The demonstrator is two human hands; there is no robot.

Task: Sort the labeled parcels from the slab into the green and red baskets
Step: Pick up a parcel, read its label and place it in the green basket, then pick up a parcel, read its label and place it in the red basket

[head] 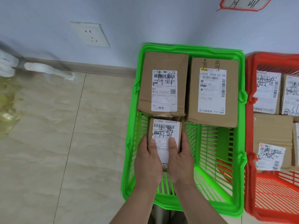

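A person holds a small brown parcel (164,139) with both hands over the near left part of the green basket (239,159), in the lower middle of the frame. The left hand (148,160) grips its left side and the right hand (181,159) grips its right side, with both thumbs pressed flat on the white label. The fingers are curled round the box edges. The label shows a barcode, "J06" and big black handwriting. The parcel's long side runs from the person toward the wall.

Two bigger parcels lie flat at the far end of the green basket. The left parcel (163,84) has a label with "B01" and the 淘宝 mark. The right parcel (212,92) has handwriting on the cardboard and a label reading "502D T098-50 55".

The red basket (252,191) sits just beside it at the right edge, holding at least three labeled parcels (267,92). Part of a red-edged sign (242,4) is on the wall at the upper right.
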